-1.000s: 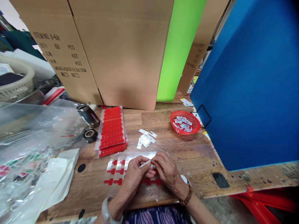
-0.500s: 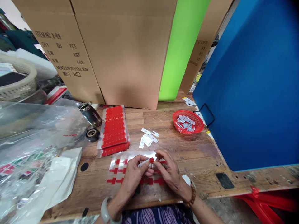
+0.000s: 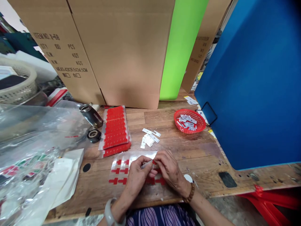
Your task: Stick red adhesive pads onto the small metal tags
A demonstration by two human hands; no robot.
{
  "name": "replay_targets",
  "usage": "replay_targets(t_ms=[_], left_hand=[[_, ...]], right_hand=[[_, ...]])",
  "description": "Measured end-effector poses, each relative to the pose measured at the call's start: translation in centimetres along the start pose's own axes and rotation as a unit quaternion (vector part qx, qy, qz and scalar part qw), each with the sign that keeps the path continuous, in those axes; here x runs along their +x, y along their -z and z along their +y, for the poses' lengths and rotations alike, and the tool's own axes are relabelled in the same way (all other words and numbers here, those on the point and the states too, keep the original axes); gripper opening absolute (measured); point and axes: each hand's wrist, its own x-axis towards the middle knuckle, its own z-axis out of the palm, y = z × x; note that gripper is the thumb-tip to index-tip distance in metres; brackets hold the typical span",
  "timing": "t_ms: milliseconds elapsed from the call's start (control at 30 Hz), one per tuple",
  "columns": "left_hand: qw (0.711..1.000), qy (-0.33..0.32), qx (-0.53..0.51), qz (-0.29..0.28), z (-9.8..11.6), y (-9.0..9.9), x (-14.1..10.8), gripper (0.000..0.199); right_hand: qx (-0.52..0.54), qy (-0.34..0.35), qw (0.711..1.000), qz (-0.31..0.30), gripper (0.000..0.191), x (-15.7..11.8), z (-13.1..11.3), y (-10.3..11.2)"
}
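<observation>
The big cardboard sheet on the far left side reads "ITEM NO. X-68", "QTY 100 PCS", "G.W. KGS", "N.W. KGS" and "MEAS:43X26.5X34.5CM". At the near middle, over a clear sheet, the left hand pinches one slim white piece, partly hidden, while the right hand has thumb and fingertips closed on a red tab at its right end. Six red T-shaped stickers show left of the hands; farther off are one red basket at right, one bottle and one lid at left, and overlapping white cards, uncountable, between.
</observation>
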Motion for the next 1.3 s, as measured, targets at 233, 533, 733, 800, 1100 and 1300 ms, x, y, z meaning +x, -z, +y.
replay_targets(t_ms=[233,533,733,800,1100,1300], left_hand=[[0.998,0.018,-0.052,0.025,-0.2,-0.5,0.3,0.031],[0.995,-0.065,0.017,0.069,-2.3,-1.0,0.7,0.022],[0.996,-0.046,-0.020,0.069,-1.1,-1.0,0.6,0.024],[0.996,-0.047,-0.027,0.064,-0.6,-0.9,0.4,0.025],[0.997,-0.049,-0.017,0.050,0.2,-0.7,0.1,0.029],[0.999,-0.021,-0.026,0.042,0.4,-0.5,0.2,0.031]], right_hand=[[-0.057,0.053,0.997,-0.010,0.014,-0.2,0.2,-0.3],[-0.089,0.066,0.994,0.003,0.014,-0.4,0.4,-0.8],[-0.047,0.022,0.998,0.044,0.016,-0.6,0.3,-1.3],[-0.009,-0.006,0.998,0.067,0.016,-0.7,0.2,-1.5],[0.160,-0.149,0.971,0.092,0.019,-0.7,-0.3,-1.9],[0.233,-0.180,0.950,0.105,0.061,-0.3,0.4,-1.5]])
